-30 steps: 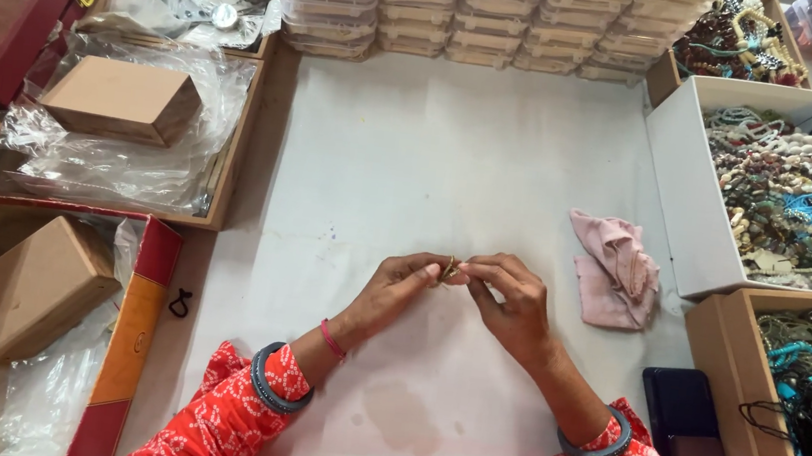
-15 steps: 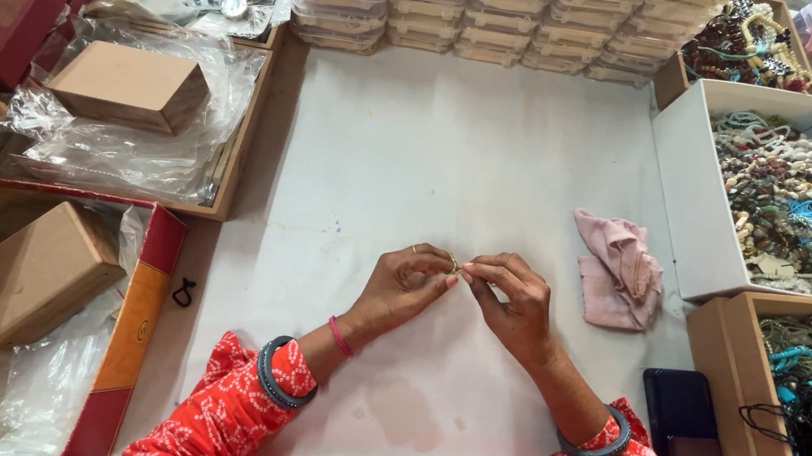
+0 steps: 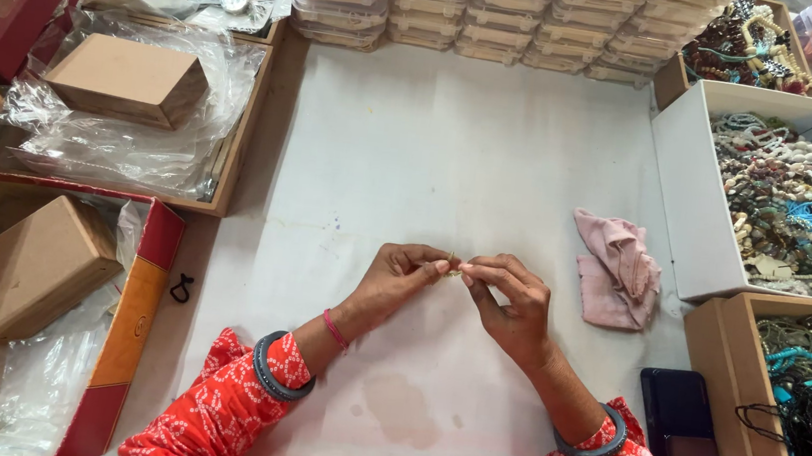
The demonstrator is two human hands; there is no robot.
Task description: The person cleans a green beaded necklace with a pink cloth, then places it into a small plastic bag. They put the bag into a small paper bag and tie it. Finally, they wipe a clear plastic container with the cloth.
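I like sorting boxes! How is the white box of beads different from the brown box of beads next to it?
The white box sits farther from the person; the brown box sits nearer, beside the dark phone. The white box holds mostly pale, brown and green strands; the brown box holds black, turquoise and red ones. Both are open and lie to the person's right.

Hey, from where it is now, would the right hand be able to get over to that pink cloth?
Probably yes. The right hand sits just left of the pink cloth, with only bare white table cover between them, though its fingertips are pinching a small gold piece.
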